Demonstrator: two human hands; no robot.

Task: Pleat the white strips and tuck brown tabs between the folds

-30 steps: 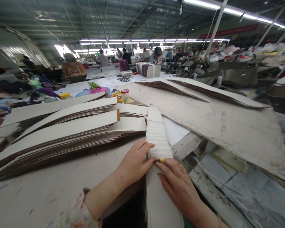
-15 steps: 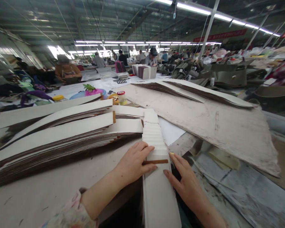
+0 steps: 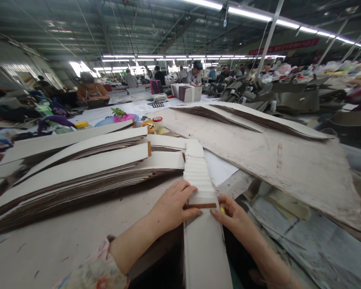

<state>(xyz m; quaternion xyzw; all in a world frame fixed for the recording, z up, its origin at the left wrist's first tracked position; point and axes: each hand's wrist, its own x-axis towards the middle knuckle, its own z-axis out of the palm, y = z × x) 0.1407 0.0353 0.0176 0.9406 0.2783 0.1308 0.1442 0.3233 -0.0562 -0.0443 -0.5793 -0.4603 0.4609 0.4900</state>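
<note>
A long white strip (image 3: 206,249) with a brown end band (image 3: 202,205) runs toward me, on top of overlapping white strips (image 3: 198,168) fanned out in steps. My left hand (image 3: 176,202) grips the strip's left edge, its fingers above the brown band and its thumb along the near side. On the opposite edge, my right hand (image 3: 234,216) has its thumb on the strip and its fingers curled beside it. A small yellow piece (image 3: 222,209) shows at those fingers; whether they hold it or it covers a fingertip is unclear.
Stacks of white strips with dark undersides (image 3: 87,172) lie at left. A large pale board (image 3: 258,156) bearing more strips (image 3: 270,120) spreads to the right. Behind are a red-lidded jar (image 3: 159,126) and a blue basin (image 3: 105,121). Other people work farther back.
My right hand's fingers have gone from stretched out to curled at the strip's edge. The left hand keeps its place on the strip. The view has shifted slightly.
</note>
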